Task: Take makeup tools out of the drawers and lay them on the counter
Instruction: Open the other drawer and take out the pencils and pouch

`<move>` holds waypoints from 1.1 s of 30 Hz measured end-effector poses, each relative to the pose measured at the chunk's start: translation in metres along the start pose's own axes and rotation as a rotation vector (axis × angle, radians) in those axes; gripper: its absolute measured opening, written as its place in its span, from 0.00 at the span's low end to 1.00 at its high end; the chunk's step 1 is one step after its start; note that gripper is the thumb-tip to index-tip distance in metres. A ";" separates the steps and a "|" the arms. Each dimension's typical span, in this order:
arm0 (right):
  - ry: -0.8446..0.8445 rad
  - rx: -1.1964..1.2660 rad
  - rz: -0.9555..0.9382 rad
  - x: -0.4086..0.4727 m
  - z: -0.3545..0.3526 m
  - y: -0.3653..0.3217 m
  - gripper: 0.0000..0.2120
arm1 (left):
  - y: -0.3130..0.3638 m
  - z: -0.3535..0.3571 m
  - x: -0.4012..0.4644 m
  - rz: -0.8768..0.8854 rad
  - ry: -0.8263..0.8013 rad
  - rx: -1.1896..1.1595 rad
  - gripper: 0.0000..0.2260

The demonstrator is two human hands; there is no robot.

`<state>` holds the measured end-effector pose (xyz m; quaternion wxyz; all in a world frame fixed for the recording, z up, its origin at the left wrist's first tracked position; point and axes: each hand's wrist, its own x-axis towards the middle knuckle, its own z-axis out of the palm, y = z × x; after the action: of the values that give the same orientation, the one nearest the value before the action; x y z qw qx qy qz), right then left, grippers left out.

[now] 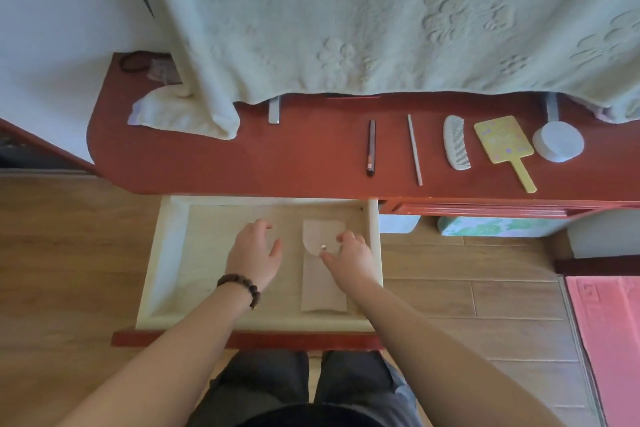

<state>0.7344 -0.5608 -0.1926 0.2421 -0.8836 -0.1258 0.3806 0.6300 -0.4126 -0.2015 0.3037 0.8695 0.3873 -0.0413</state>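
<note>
A pale drawer (173, 253) is pulled out under the red counter (294, 156). Inside it lies a beige snap pouch (320, 284) with its flap open toward the counter. My right hand (351, 258) rests on the pouch's flap near the snap, fingers curled but not gripping. My left hand (254, 255) hovers open over the drawer floor just left of the pouch. On the counter lie a dark pencil (371, 147), a thin pink stick (414, 149), a white comb (456, 147), a yellow hand mirror (504, 146) and a white round jar (558, 141).
A pale green towel (346, 17) hangs over the back of the counter, and a folded cloth (180, 114) lies at its left. A dark hair tie (133, 62) sits in the far-left corner. A pink mat (609, 329) lies on the wooden floor at right.
</note>
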 end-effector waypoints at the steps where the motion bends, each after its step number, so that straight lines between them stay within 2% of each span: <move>1: 0.005 -0.034 0.073 0.002 0.013 0.001 0.23 | -0.005 0.001 0.001 0.001 -0.051 0.028 0.17; 3: 0.023 -0.065 0.193 0.005 0.035 0.003 0.29 | -0.016 0.001 0.002 0.016 -0.125 0.094 0.19; 6: 0.076 -0.011 0.303 0.013 0.052 0.004 0.33 | -0.031 0.000 0.003 0.051 -0.144 0.164 0.20; 9: 0.127 0.003 0.361 0.019 0.062 0.001 0.32 | -0.048 -0.007 0.005 0.085 -0.135 0.174 0.21; 13: 0.142 0.123 0.373 0.016 0.066 -0.009 0.25 | -0.061 -0.019 0.009 0.133 -0.088 0.141 0.21; 21: 0.189 0.286 0.217 -0.018 0.054 -0.033 0.12 | -0.053 -0.046 0.019 0.259 0.045 0.040 0.19; 27: 0.260 0.384 0.013 -0.032 0.009 -0.071 0.15 | -0.045 -0.058 0.025 0.345 0.163 0.003 0.18; 31: 0.370 0.403 -0.048 0.018 -0.037 -0.104 0.18 | -0.035 -0.062 0.041 0.353 0.240 0.139 0.20; 33: 0.370 0.399 -0.016 0.050 -0.053 -0.113 0.19 | -0.029 -0.063 0.053 0.316 0.188 0.228 0.24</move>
<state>0.8027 -0.4615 -0.1326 0.4332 -0.8720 -0.0090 0.2278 0.6358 -0.3283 -0.1815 0.1685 0.9483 0.2653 0.0444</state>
